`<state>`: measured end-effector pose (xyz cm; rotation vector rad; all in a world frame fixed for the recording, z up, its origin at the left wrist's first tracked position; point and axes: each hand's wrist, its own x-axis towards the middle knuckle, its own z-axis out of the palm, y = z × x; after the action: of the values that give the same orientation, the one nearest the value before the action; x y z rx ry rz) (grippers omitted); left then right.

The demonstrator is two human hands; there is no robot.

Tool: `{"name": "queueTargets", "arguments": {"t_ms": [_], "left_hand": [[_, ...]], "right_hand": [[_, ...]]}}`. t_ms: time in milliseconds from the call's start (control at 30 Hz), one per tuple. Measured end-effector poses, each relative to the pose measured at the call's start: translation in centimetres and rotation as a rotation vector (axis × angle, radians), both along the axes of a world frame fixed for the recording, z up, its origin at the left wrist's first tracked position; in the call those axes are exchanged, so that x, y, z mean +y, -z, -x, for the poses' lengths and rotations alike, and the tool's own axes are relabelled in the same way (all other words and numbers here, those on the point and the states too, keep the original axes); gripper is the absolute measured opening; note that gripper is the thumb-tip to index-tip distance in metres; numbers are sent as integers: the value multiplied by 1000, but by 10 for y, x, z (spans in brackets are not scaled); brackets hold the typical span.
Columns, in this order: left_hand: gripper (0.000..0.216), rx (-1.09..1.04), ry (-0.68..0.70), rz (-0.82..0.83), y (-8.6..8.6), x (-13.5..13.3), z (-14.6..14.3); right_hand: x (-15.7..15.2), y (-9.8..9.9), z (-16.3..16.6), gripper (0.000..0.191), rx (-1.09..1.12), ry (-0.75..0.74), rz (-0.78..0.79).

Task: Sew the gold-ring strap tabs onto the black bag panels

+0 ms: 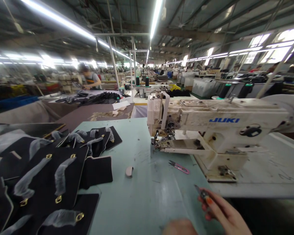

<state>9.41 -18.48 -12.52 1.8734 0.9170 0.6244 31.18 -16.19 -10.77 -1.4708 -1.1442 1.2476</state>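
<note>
My right hand (pixel 220 209) is closed at the lower right, fingers pinched around a small pointed metal tool (pixel 201 192). Its dark tip points up and left; I cannot make out its exact kind. My left hand (pixel 178 227) is a blur at the bottom edge, with its fingers hidden. Pink thread snips (pixel 179 167) lie on the pale green tabletop (pixel 147 182) beyond the right hand. Farther left rests a small grey half-round piece (pixel 129 171). Behind the snips stands a white JUKI sewing machine (pixel 218 120).
Black panels (pixel 56 173) with plastic-wrapped straps and gold-coloured hardware pile up on the left of the table. A co-worker (pixel 91 80) is at another table at the back left. Green-topped thread cones (pixel 224 91) stand behind the machine.
</note>
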Motion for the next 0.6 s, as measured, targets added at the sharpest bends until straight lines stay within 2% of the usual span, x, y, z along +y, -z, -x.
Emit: {"name": "queueTargets", "arguments": {"t_ms": [100,167,233,300,367,467,600], "left_hand": [[44,84,-223,-74,-3,13,25],[57,136,-230,-194,-3,17,37],[49,162,-182,-329,0,17,46],[33,146,-208,-437,6,14,53],[27,92,-270,-488,12,10,60],[25,28,-405,-469,20,6,72],[24,-51,-552,-311,24,8,89]], "right_hand": [[-3,28,31,62,-56,-286,2],[-5,41,58,64,-34,-385,-15],[-7,46,80,64,-39,-442,-47],[-5,44,94,59,-97,-501,-72],[-3,39,101,54,-147,-568,-90],[1,32,107,49,-139,-603,-127],[20,32,120,48,-278,-505,-232]]}}
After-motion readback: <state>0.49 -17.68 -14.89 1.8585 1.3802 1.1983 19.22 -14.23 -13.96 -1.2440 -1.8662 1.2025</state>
